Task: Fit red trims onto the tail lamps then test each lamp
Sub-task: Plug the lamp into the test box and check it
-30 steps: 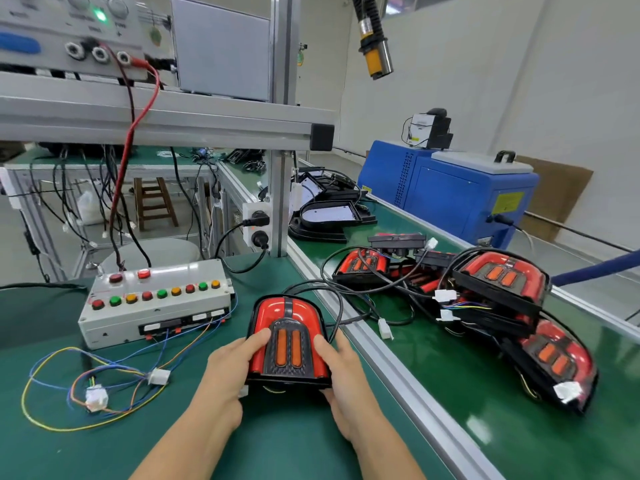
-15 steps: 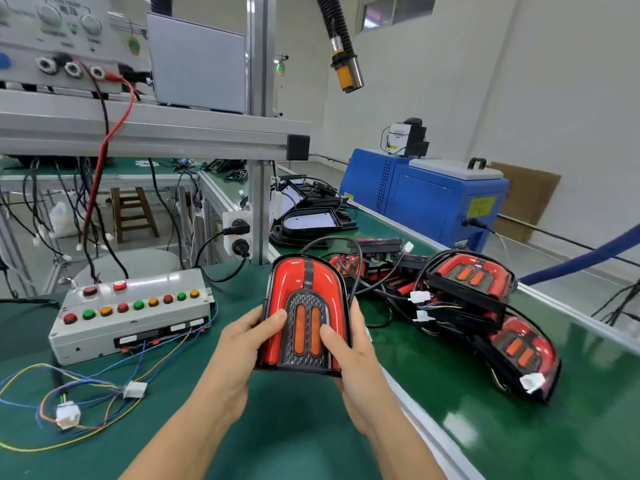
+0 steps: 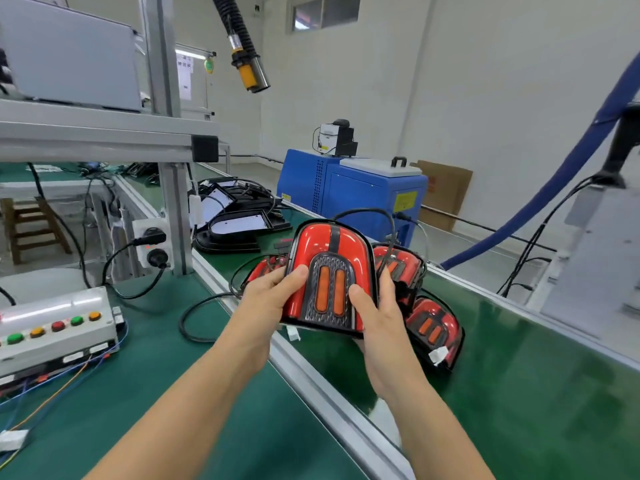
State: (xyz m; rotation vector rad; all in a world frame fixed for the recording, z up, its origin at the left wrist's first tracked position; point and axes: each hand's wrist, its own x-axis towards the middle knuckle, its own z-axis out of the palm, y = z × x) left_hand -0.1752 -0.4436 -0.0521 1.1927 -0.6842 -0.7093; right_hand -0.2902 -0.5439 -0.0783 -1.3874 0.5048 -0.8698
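I hold a red tail lamp (image 3: 329, 258) with two orange strips and a black frame up in the air, above the rail between bench and conveyor. My left hand (image 3: 266, 299) grips its left edge, thumb on the face. Its right edge sits in the grip of my right hand (image 3: 377, 317), thumb on the dark centre panel. A black cable trails from the lamp's back down to the bench. More red tail lamps (image 3: 433, 327) lie on the conveyor belt behind and right of it, partly hidden by the held one.
A grey test box (image 3: 55, 327) with coloured buttons and loose wires sits on the bench at left. Black lamp housings (image 3: 239, 226) lie farther up the green conveyor (image 3: 519, 393). A blue machine (image 3: 353, 192) and a blue hose (image 3: 554, 188) stand beyond; a socket post (image 3: 152, 244) rises behind.
Both hands have lifted the tail lamp off the bench and carried it up and to the right, over the conveyor rail. The view has swung right with it.
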